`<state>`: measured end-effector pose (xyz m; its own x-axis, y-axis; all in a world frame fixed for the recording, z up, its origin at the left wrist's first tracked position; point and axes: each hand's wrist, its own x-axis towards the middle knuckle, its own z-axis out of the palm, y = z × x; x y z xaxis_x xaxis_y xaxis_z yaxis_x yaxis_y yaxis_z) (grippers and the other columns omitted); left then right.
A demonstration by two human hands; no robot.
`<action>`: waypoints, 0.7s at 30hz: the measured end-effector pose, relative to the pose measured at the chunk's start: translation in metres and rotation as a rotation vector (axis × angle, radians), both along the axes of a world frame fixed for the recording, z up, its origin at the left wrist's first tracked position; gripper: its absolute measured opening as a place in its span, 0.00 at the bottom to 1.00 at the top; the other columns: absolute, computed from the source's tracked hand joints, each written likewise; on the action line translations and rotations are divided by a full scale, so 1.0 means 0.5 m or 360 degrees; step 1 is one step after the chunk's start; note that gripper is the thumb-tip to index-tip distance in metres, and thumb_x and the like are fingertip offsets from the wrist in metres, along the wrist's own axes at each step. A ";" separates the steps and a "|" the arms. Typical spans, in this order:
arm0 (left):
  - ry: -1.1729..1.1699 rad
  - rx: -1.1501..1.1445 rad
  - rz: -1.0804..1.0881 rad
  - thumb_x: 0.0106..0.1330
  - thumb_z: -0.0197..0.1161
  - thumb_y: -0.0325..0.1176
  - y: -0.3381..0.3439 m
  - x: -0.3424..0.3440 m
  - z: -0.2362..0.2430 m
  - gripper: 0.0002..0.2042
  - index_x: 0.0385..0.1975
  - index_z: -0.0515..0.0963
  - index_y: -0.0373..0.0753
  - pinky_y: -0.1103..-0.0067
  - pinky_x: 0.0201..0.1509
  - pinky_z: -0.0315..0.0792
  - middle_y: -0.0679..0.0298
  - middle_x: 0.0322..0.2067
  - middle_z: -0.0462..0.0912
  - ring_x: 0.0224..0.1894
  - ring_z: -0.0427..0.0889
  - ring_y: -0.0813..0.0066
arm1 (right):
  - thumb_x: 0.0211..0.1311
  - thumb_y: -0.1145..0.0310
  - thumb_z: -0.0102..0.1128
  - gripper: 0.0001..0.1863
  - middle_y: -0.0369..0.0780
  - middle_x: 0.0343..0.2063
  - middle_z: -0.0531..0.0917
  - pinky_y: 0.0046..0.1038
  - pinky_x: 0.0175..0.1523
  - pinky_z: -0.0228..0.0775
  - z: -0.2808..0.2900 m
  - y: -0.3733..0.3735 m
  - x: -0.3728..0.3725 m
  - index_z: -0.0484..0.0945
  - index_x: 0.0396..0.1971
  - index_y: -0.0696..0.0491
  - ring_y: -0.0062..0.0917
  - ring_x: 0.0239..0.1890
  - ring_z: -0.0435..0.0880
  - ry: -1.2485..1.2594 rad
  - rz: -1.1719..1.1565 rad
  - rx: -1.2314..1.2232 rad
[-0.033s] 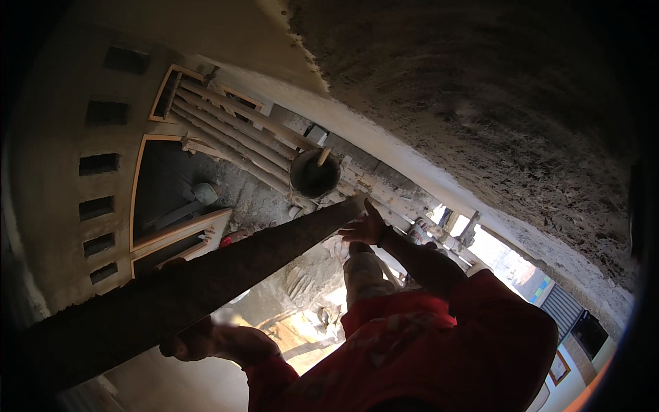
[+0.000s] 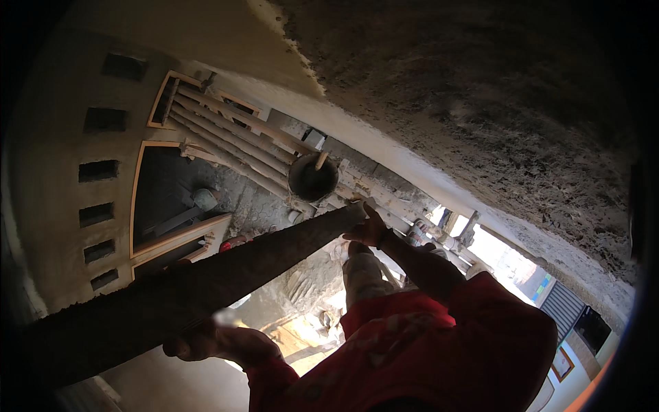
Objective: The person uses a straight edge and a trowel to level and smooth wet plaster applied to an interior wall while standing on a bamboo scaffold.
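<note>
A long, dark, flat straightedge board (image 2: 226, 281) runs from the lower left up to the middle of the view, with a rough edge along its upper side. My left hand (image 2: 216, 341) grips it from below near its left part; its fingers are partly hidden behind the board. At the upper right end, my right hand (image 2: 368, 229) holds the board, thumb up by the tip and fingers along the lower edge. Above this end, a dark round bucket (image 2: 313, 177) with a wooden handle sticking out rests on wooden poles.
Scaffold poles (image 2: 233, 134) run side by side toward a framed wall opening. A rough, unevenly coated surface (image 2: 467, 96) fills the upper right. Square holes (image 2: 97, 171) line the left wall. Far below lies the rubble-strewn floor (image 2: 302, 288), with a door frame (image 2: 182, 237) at left.
The board's right end has shifted slightly, and my right hand's fingers have closed more around it. My left hand stays almost in place.
</note>
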<state>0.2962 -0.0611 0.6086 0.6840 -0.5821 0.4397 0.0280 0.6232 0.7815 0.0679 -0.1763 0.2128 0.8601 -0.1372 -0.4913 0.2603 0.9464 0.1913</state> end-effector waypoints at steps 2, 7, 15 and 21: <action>0.0176 -0.0051 -0.0300 0.56 0.47 0.30 -0.034 -0.005 -0.016 0.18 0.44 0.67 0.27 0.67 0.50 0.69 0.45 0.44 0.69 0.46 0.70 0.55 | 0.60 0.49 0.40 0.32 0.49 0.56 0.59 0.47 0.60 0.49 -0.084 0.025 -0.046 0.52 0.58 0.54 0.40 0.59 0.58 -0.0091 -0.0517 0.0602; 0.0443 -0.0177 -0.1004 0.56 0.47 0.26 -0.097 -0.002 -0.071 0.22 0.51 0.59 0.26 0.64 0.57 0.64 0.45 0.50 0.64 0.53 0.64 0.54 | 0.63 0.59 0.39 0.22 0.44 0.53 0.65 0.37 0.61 0.50 -0.129 0.060 -0.171 0.60 0.53 0.54 0.33 0.58 0.61 0.0211 -0.0704 -0.0035; 0.0537 0.0404 -0.0189 0.61 0.51 0.43 -0.251 -0.057 -0.316 0.23 0.51 0.62 0.36 0.70 0.55 0.64 0.57 0.46 0.71 0.47 0.73 0.63 | 0.55 0.54 0.53 0.23 0.40 0.46 0.70 0.37 0.53 0.65 -0.081 0.074 -0.473 0.65 0.47 0.51 0.34 0.49 0.69 0.1030 -0.1270 -0.0199; 0.1244 0.0780 -0.0281 0.61 0.53 0.42 -0.395 -0.080 -0.597 0.12 0.39 0.69 0.44 0.89 0.26 0.68 0.72 0.29 0.72 0.23 0.70 0.85 | 0.53 0.56 0.56 0.22 0.41 0.44 0.70 0.36 0.54 0.64 -0.093 0.035 -0.659 0.66 0.45 0.52 0.33 0.49 0.68 0.1386 -0.1493 -0.0333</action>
<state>0.2560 -0.2587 0.3099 0.5660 -0.7041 -0.4289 0.7185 0.1662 0.6753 -0.2614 -0.1589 0.1661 -0.1952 -0.6514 -0.7332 0.7993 0.3275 -0.5038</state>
